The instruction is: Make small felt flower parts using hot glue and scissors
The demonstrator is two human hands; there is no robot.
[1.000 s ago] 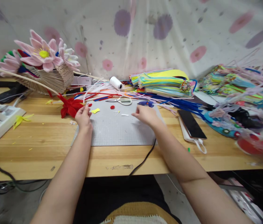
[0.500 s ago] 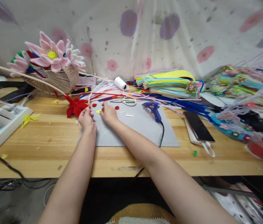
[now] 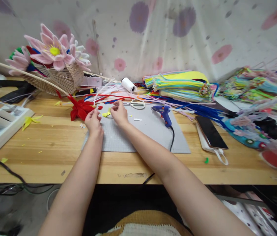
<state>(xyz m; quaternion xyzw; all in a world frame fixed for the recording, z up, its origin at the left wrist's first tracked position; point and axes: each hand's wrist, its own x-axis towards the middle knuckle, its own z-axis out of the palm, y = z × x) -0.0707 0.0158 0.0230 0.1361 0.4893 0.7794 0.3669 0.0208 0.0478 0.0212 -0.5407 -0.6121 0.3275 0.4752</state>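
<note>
My left hand point(image 3: 93, 122) is closed in a pinch beside the red fuzzy flower point(image 3: 80, 109); what it holds, if anything, is too small to make out. Just beyond its fingertips a small red disc point(image 3: 100, 108) lies on the grey cutting mat point(image 3: 138, 139). Over the mat, my right hand point(image 3: 119, 114) has its fingers drawn together, and their contents are hidden. A small yellow piece point(image 3: 106, 114) lies between the two hands. Behind my right hand rest scissors point(image 3: 138, 104) with pale handles. Further right on the mat are a white strip point(image 3: 138, 119) and a blue glue gun point(image 3: 164, 113).
Pink fuzzy flowers point(image 3: 52, 50) on a woven fan-shaped base point(image 3: 62, 80) stand at back left. Bundled coloured pipe cleaners point(image 3: 180, 86) and a white thread spool point(image 3: 128, 84) line the back. A power strip point(image 3: 8, 126) sits left, a phone point(image 3: 211, 132) right. The glue gun's cord point(image 3: 172, 139) crosses the mat.
My right hand has moved a little right and away from me, now covering where a second red disc lay. My left hand stays by the red flower. The view has shifted slightly.
</note>
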